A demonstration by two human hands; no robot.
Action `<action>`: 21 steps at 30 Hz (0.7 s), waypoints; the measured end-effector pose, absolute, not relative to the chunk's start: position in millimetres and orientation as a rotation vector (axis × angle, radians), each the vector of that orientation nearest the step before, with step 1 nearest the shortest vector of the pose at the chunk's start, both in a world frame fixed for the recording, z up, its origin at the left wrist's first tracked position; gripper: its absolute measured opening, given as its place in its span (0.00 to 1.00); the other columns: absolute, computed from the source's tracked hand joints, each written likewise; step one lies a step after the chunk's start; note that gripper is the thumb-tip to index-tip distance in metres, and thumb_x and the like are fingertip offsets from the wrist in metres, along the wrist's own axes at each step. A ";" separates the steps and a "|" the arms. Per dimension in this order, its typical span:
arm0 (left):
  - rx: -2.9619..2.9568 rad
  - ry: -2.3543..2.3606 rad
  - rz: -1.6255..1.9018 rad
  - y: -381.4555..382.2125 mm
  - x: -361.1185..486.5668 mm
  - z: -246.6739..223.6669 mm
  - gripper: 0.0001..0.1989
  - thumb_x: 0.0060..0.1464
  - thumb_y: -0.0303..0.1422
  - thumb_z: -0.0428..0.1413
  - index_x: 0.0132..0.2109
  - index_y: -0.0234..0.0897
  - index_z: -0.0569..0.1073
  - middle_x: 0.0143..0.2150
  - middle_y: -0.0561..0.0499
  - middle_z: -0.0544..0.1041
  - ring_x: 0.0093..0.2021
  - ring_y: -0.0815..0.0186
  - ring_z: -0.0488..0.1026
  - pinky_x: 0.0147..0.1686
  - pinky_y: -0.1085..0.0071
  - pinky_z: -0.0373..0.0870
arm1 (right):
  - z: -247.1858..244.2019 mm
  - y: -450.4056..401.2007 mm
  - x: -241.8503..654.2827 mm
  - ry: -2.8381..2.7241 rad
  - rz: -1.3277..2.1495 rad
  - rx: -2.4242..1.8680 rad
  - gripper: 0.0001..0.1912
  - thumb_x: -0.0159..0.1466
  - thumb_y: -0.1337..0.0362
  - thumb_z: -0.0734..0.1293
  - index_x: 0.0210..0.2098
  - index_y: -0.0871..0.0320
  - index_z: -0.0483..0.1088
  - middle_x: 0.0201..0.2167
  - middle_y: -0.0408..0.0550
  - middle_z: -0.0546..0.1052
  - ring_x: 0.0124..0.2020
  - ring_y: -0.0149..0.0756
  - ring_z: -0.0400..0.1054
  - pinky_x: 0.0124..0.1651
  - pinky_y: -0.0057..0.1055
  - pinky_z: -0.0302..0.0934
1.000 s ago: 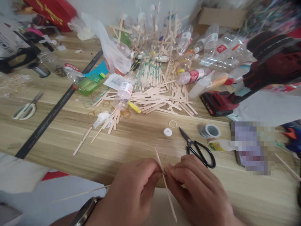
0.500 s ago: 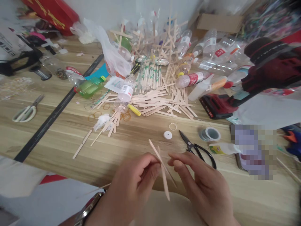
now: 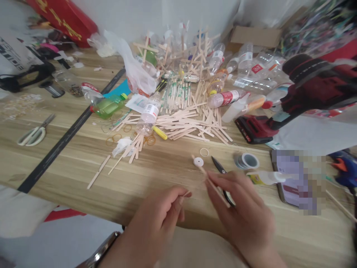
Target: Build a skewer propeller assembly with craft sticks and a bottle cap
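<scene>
Right hand (image 3: pixel 240 212) had moved from left hand (image 3: pixel 164 217), over bench's (image 3: pixel 156 178) near edge; left fingertips nearly met, contents untellable; right partly covered black scissors (image 3: pixel 218 163), pinched wooden stick (image 3: pixel 219 192), far end beside white disc (image 3: pixel 198 162).

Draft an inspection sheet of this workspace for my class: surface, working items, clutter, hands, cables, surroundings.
Surface: light-brown wood-grain table, crossed by a long black strip.
Working items: slim pale wooden stick, its far end by a flat white round disc, contact unclear; loose pile of flat pale wooden sticks.
Clutter: clear plastic bottles, black scissors partly hidden, red-and-black power tool.
Hands: right hand grips the slim stick; left hand has thumb and forefinger close together, contents unclear.
Cables: nothing seen.
Surroundings: brown cardboard box, red item with gold lettering.
</scene>
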State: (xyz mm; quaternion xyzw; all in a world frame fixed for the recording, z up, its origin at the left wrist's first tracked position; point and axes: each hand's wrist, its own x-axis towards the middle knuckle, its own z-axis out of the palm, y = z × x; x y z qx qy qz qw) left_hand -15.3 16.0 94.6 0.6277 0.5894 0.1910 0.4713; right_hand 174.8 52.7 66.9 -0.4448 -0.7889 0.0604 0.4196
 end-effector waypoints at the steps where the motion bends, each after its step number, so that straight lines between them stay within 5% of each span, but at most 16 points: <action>1: 1.548 1.458 0.456 14.8 -19.0 93.3 0.16 0.66 0.34 0.41 0.42 0.40 0.74 0.27 0.54 0.75 0.28 0.66 0.72 0.31 0.73 0.65 | 67.8 55.1 179.9 -1.949 0.093 -1.162 0.11 0.63 0.72 0.68 0.43 0.53 0.73 0.31 0.46 0.80 0.31 0.38 0.74 0.37 0.35 0.67; 9: 1.425 1.671 0.428 -10.2 -57.4 80.6 0.17 0.64 0.38 0.43 0.35 0.40 0.74 0.22 0.56 0.69 0.25 0.67 0.67 0.28 0.74 0.62 | 75.2 67.9 200.9 -1.715 -0.112 -1.446 0.05 0.66 0.62 0.68 0.40 0.52 0.75 0.33 0.46 0.81 0.35 0.41 0.76 0.38 0.35 0.67; 16: 1.220 1.703 0.574 -25.5 -64.0 77.1 0.19 0.63 0.44 0.43 0.38 0.39 0.74 0.21 0.57 0.64 0.24 0.66 0.63 0.27 0.73 0.61 | 59.7 63.1 199.1 -1.608 0.117 -1.523 0.26 0.62 0.50 0.68 0.55 0.55 0.68 0.49 0.56 0.75 0.45 0.48 0.71 0.47 0.48 0.65; 19: 1.168 1.632 0.595 -26.0 -60.1 76.7 0.21 0.63 0.46 0.42 0.40 0.38 0.74 0.21 0.58 0.61 0.24 0.66 0.62 0.27 0.73 0.61 | 53.5 51.8 194.4 -1.579 0.222 -1.438 0.09 0.64 0.56 0.68 0.37 0.55 0.73 0.42 0.52 0.78 0.43 0.44 0.72 0.46 0.43 0.65; 21: 1.151 1.566 0.571 -25.3 -56.7 77.3 0.21 0.63 0.47 0.42 0.41 0.38 0.74 0.21 0.59 0.59 0.23 0.67 0.60 0.26 0.74 0.60 | 52.9 45.0 187.6 -1.671 0.389 -1.372 0.12 0.66 0.59 0.66 0.26 0.55 0.71 0.33 0.47 0.79 0.35 0.39 0.74 0.38 0.34 0.67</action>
